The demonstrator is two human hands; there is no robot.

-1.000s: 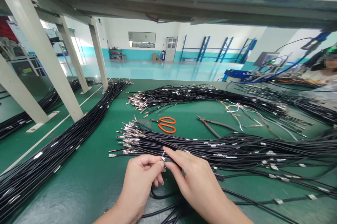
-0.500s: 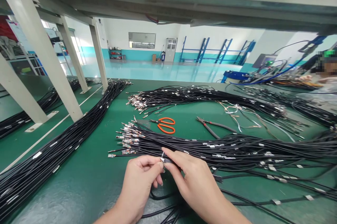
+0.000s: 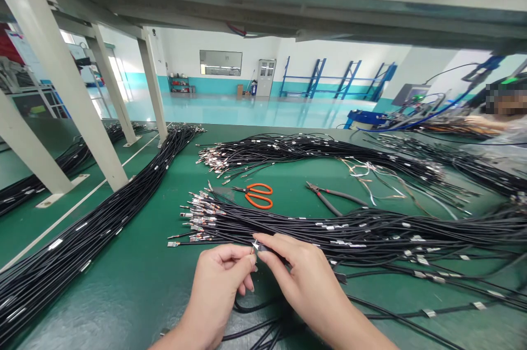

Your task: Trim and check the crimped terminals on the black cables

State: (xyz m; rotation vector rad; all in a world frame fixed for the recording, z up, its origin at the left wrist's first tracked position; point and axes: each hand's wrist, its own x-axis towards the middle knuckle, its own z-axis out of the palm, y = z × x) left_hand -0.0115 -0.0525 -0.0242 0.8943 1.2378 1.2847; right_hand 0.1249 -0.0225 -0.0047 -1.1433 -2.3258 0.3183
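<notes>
Strand (image 3: 252,250), one, at six o'clock, is pinched by the left hand (image 3: 224,278); a dark, bright-tipped piece (image 3: 262,248) is gripped by the right hand (image 3: 307,270), barely shifted from half a second ago, fine work thus being judged in progress.

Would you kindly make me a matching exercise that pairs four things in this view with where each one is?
1. metal scissors with orange loop handles
2. metal pliers with long grey-and-red handles
3. bare left hand
4. blue metal racks

A. close beside the right hand, thumb and fingers pinched
B. on the green tabletop, right of the other listed tool
C. near the far wall
D. on the green tabletop, left of the other listed tool

Pairs: 1-D, 2-B, 3-A, 4-C
</notes>
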